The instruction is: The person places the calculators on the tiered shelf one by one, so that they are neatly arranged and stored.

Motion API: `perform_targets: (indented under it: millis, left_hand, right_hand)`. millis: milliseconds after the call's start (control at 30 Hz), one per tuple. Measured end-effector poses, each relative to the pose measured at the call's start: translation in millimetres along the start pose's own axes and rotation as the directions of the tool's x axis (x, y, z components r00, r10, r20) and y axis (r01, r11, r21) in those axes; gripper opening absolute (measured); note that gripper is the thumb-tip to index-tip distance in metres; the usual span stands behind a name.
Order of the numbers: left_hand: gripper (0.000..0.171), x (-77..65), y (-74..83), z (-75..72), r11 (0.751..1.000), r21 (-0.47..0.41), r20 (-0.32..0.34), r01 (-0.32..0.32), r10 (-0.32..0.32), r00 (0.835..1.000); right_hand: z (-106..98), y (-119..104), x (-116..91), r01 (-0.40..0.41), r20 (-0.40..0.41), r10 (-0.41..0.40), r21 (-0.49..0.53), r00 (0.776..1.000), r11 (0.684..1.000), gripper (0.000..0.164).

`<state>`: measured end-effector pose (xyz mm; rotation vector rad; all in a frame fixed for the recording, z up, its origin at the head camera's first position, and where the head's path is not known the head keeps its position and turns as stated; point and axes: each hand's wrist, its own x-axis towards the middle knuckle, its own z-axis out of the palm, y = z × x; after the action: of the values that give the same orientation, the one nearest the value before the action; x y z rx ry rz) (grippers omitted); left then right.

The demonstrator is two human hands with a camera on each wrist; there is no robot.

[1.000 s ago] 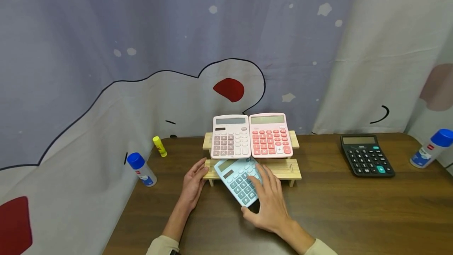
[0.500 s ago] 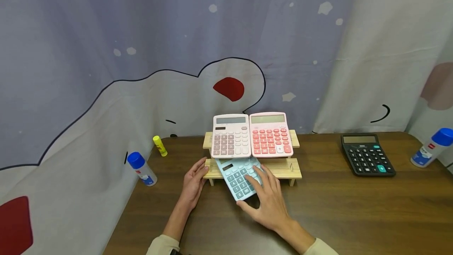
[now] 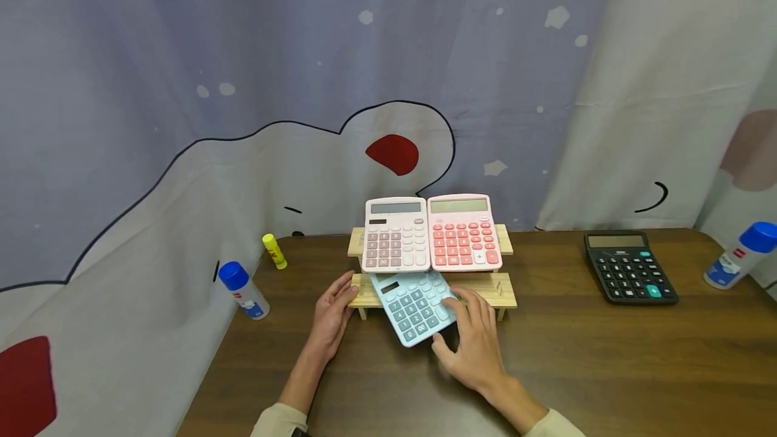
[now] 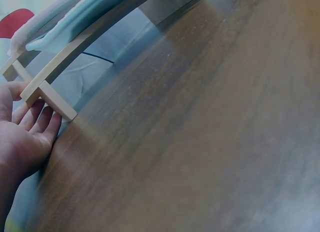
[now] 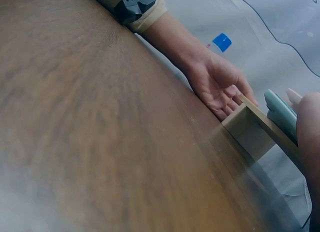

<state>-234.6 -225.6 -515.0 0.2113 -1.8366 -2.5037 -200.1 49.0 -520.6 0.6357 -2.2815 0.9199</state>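
Note:
A light-blue calculator lies askew on the lower shelf of a two-tier wooden stand, its bottom end jutting over the front edge. Its top is hidden below two calculators on the upper tier, one whitish, one pink. My left hand holds the stand's left end, thumb at the top and fingers beneath, as the left wrist view shows. At the blue calculator's lower right corner, my right hand touches its edge with loosely bent fingers, thumb by the bottom edge. Only a blurred part of that hand shows in the right wrist view.
A black calculator lies on the brown table at the right, beside a blue-capped bottle. Another blue-capped bottle and a yellow glue stick stand at the left. A patterned curtain hangs behind.
The blue calculator has slid up and turned a little straighter on the lower shelf. My right hand has shifted from its keys to its right edge. The left hand has stayed in place.

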Motion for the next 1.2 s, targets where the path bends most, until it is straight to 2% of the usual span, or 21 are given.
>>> perform_targets:
  millis: [200,900,1200]
  left_hand:
    - [0.054,-1.6,0.1,-0.5,1.0,0.01,-0.002,-0.006,0.006,1.0]
    - [0.051,-1.0,0.4,2.2,1.0,0.002,-0.024,0.017,-0.017,1.0]
    - [0.054,-1.5,-0.7,-0.3,1.0,0.031,-0.006,-0.004,0.004,1.0]
  right_hand:
    - [1.4,0.9,-0.3,-0.026,0.026,0.027,-0.03,0.999,0.999,0.056]
    - [2.1,-0.1,-0.4,0.031,0.003,-0.031,-0.018,1.0,0.999,0.049]
    - [3.7,1.5,0.3,0.054,0.001,-0.054,-0.008,0.999,0.999,0.048]
